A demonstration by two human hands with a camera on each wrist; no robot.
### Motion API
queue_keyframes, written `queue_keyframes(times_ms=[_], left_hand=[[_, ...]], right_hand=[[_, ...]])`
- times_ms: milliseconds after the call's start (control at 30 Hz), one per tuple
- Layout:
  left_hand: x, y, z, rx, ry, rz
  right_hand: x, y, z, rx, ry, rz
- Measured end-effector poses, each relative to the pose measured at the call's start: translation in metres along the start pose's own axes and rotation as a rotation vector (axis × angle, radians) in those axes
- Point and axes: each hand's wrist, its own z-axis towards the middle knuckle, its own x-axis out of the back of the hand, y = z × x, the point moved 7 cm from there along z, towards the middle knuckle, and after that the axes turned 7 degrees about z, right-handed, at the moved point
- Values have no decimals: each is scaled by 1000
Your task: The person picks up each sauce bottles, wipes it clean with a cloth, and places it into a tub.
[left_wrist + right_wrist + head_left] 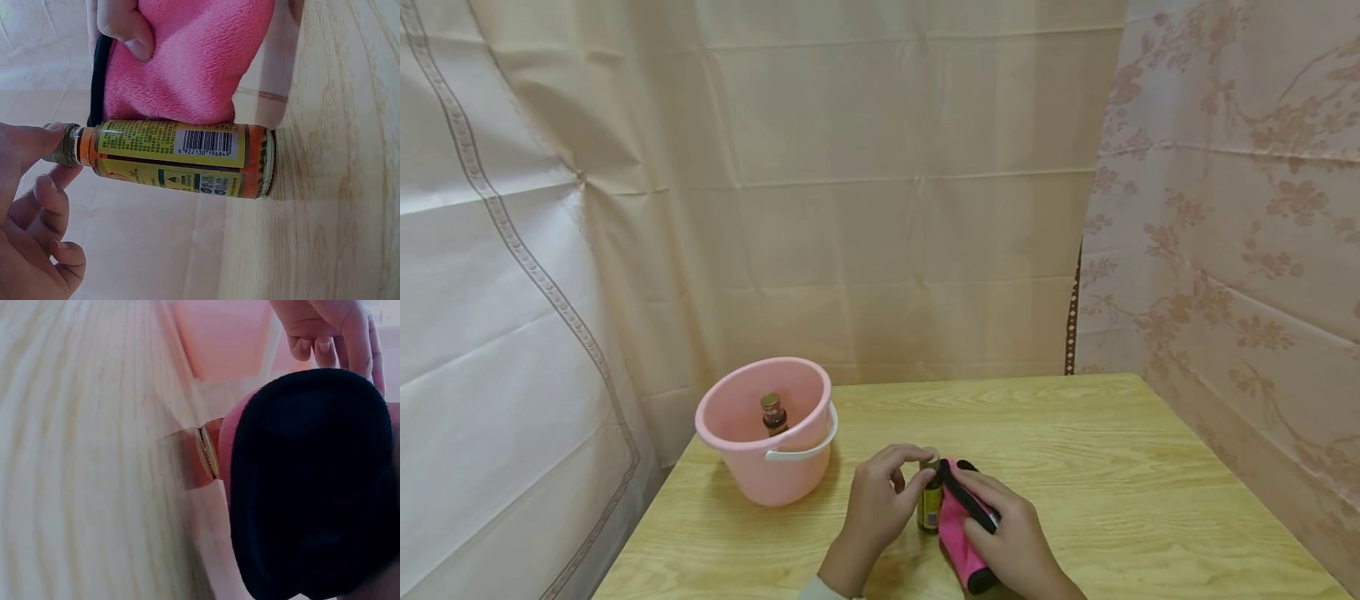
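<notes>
A small glass bottle (929, 507) with a yellow label stands upright on the wooden table. My left hand (878, 493) pinches its cap (62, 145) between thumb and forefinger, while the other fingers curl loosely beside it. To its right, my right hand (1018, 533) grips a pink plush cloth (955, 533) with black edging. That cloth lies against the bottle's side in the left wrist view. A black rounded part of the cloth (312, 487) fills much of the right wrist view and hides most of the bottle.
At the table's left stands a pink bucket (775, 479) with a white handle (805, 454). Inside it is a dark bottle (773, 417) with a gold cap. Beige curtains (910, 208) hang behind the table (1120, 467), and a flowered one (1247, 233) hangs at the right.
</notes>
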Motion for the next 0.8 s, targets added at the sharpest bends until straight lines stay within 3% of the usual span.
queue_keyframes(times_ms=[233, 800], left_hand=[[-2, -3, 0, 8, -23, -3], [-4, -4, -2, 2, -25, -8]], right_hand=[[3, -5, 1, 61, 6, 12], [4, -8, 1, 79, 18, 48]])
